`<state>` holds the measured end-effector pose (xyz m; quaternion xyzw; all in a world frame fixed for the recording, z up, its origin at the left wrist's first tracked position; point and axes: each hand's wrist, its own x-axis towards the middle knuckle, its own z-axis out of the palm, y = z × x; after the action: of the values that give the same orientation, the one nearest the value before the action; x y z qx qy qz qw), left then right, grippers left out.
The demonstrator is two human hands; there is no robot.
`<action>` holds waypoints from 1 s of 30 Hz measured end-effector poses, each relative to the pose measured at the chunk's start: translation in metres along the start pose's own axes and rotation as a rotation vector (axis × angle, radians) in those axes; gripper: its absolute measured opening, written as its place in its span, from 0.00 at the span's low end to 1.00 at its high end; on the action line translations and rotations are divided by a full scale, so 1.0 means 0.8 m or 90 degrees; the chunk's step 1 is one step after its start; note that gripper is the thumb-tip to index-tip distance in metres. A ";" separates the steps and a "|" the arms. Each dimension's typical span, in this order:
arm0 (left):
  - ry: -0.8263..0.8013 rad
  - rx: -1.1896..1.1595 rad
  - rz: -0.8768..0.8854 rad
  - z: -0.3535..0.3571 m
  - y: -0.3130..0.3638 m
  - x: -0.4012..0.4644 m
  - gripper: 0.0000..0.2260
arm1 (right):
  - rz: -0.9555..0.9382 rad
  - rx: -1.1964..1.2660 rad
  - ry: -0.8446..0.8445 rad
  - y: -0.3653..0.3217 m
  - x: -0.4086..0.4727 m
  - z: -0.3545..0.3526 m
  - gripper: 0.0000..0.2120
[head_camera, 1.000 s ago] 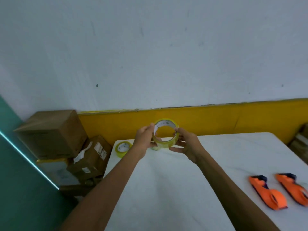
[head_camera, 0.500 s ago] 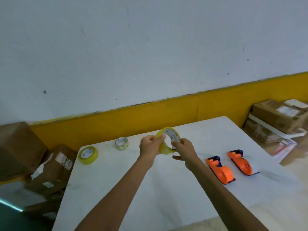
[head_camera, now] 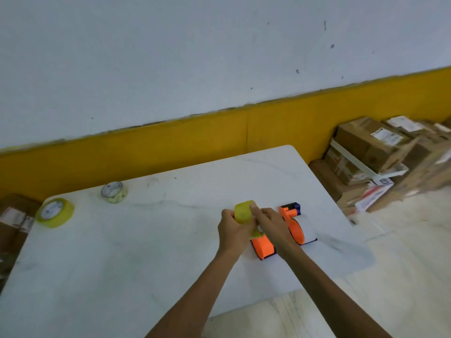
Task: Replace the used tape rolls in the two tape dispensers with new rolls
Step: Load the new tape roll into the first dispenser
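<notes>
A yellow tape roll (head_camera: 244, 212) is held on edge between both hands above the white table (head_camera: 122, 252). My left hand (head_camera: 233, 231) grips its left side; my right hand (head_camera: 273, 226) pinches its right rim with a fingertip on top. Directly beneath the hands lies an orange tape dispenser (head_camera: 262, 248), partly hidden by them. A second orange dispenser (head_camera: 294, 225) with a dark front end lies just right of my right hand. Two more rolls rest at the table's far left: a thick yellow roll (head_camera: 55, 212) and a thinner pale roll (head_camera: 114, 192).
Cardboard boxes (head_camera: 380, 152) are stacked on the floor right of the table, and more boxes (head_camera: 14, 218) sit at the left edge. A yellow-banded wall (head_camera: 219, 137) runs behind the table. The table's near right corner (head_camera: 366, 254) borders pale floor.
The view has swung right and down. Both hands have carried the yellow roll rightward and lower, from mid-table to just over the left orange dispenser, and turned it edge-on.
</notes>
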<state>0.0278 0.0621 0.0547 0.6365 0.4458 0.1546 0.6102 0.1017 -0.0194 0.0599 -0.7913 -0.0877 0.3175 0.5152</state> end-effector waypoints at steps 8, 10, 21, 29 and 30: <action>-0.075 0.149 0.065 0.079 -0.032 0.006 0.13 | 0.106 0.013 -0.006 0.036 0.043 -0.031 0.11; -0.139 0.128 0.095 0.090 -0.040 0.010 0.17 | 0.133 0.033 0.026 0.045 0.058 -0.045 0.10; 0.036 0.184 -0.022 0.069 -0.120 0.047 0.05 | 0.164 0.077 0.001 0.095 0.088 -0.068 0.07; 0.045 0.100 -0.198 0.105 -0.113 0.049 0.09 | 0.081 0.065 -0.126 0.133 0.095 -0.072 0.13; 0.055 0.106 -0.207 0.110 -0.112 0.050 0.09 | 0.069 0.059 -0.132 0.134 0.094 -0.073 0.13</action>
<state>0.0812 0.0230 -0.0594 0.5971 0.5797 0.0441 0.5527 0.1752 -0.0771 -0.0489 -0.7334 -0.0832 0.4283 0.5213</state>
